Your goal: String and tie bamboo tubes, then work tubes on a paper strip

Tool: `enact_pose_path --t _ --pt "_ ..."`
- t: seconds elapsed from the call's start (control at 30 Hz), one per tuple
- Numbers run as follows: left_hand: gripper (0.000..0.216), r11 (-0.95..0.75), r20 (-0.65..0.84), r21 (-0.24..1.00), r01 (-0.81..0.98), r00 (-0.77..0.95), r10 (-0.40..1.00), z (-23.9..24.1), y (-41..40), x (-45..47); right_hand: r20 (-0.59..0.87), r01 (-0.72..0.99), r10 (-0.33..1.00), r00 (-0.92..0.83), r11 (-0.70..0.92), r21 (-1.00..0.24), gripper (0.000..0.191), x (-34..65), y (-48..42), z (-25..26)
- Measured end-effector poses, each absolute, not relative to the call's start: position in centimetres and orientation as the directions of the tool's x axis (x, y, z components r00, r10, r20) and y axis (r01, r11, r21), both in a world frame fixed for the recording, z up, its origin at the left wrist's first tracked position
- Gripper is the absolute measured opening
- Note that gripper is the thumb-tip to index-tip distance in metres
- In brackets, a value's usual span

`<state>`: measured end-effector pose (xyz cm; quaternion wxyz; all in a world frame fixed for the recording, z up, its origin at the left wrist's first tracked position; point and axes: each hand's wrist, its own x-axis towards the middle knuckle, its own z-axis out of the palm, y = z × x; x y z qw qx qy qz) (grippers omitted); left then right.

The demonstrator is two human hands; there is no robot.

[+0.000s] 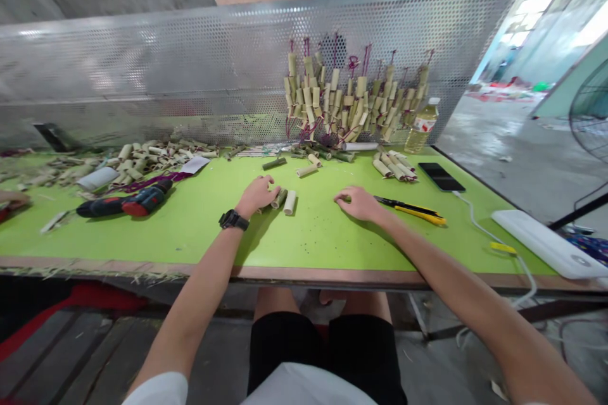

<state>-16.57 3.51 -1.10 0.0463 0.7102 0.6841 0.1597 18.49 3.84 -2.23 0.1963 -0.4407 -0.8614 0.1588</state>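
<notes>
My left hand [259, 193], with a black watch on the wrist, rests on the green table [199, 228] with fingers curled around a short bamboo piece [278, 198]. A paler bamboo piece [289, 202] lies just right of it. My right hand [358, 202] lies on the table with its fingers curled under; I cannot make out anything in them. A yellow-and-black utility knife [413, 209] lies just right of that hand.
Strung bamboo pieces [351, 104] hang on the perforated metal panel [142, 76]. Loose bamboo tubes [147, 155] are heaped at back left, a small stack [394, 166] at back right. A red-black power drill [128, 202], oil bottle [422, 125], phone [441, 176] and white power bank [551, 243] also lie about.
</notes>
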Motion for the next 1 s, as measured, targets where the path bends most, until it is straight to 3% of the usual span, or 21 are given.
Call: enact_pose_path --t 0.17,0.33,0.47,0.6,1.0 --pt "0.047 0.042 0.046 0.303 0.952 -0.059 0.997 -0.6 3.0 -17.4 0.151 0.770 0.842 -0.518 0.536 -0.347 0.030 19.6 4.5 -2.0" --pt "0.034 0.011 0.054 0.303 0.953 -0.028 0.998 -0.6 3.2 -17.3 0.162 0.880 0.902 -0.401 0.428 -0.203 0.042 20.7 4.5 -1.6" --pt "0.029 -0.016 0.092 0.270 0.963 -0.010 0.996 -0.7 3.6 -17.3 0.105 0.934 0.960 -0.258 0.276 -0.229 0.049 20.9 4.2 -1.0" --pt "0.031 -0.025 0.097 0.246 0.969 0.001 0.995 -0.9 3.5 -17.0 -0.008 0.975 0.988 -0.153 0.150 -0.164 0.054 21.1 4.0 -0.5" --pt "0.029 -0.054 0.115 0.247 0.968 0.026 0.993 -1.1 3.5 -16.5 -0.042 0.971 0.988 -0.147 0.136 -0.197 0.044 21.2 4.3 -0.1"
